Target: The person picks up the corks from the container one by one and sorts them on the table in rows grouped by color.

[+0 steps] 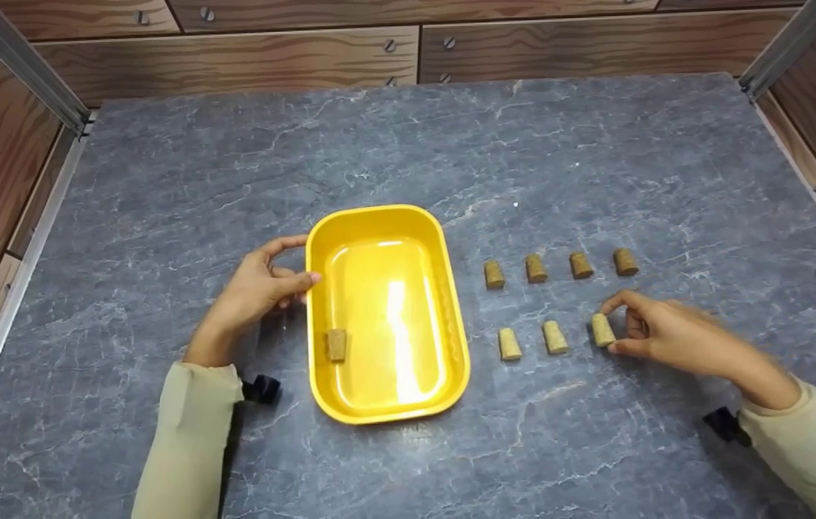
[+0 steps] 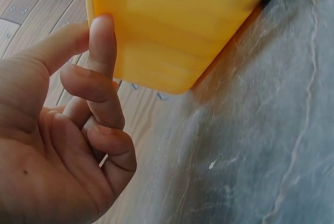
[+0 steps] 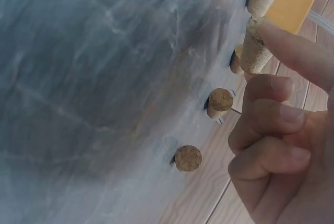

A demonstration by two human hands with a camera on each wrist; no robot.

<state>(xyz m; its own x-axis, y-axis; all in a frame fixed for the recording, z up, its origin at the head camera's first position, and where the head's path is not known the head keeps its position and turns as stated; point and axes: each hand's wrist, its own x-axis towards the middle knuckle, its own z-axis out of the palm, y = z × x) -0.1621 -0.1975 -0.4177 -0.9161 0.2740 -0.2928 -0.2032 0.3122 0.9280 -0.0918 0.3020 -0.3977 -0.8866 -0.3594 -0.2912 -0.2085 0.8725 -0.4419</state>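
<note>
My left hand pinches the left rim of a yellow tray, thumb over the edge and fingers on the outer wall. One brown cork stopper is inside the tray, near its left wall. Right of the tray, my right hand holds a pale cork stopper between thumb and forefinger; in the right wrist view this cork is partly covered by the fingertips. Two more pale corks, one nearer the tray and one in between, stand in line with it.
Behind the pale corks runs a row of several darker corks. Everything lies on a grey marbled tabletop. Wood-patterned panels and metal posts border the table at the back and sides.
</note>
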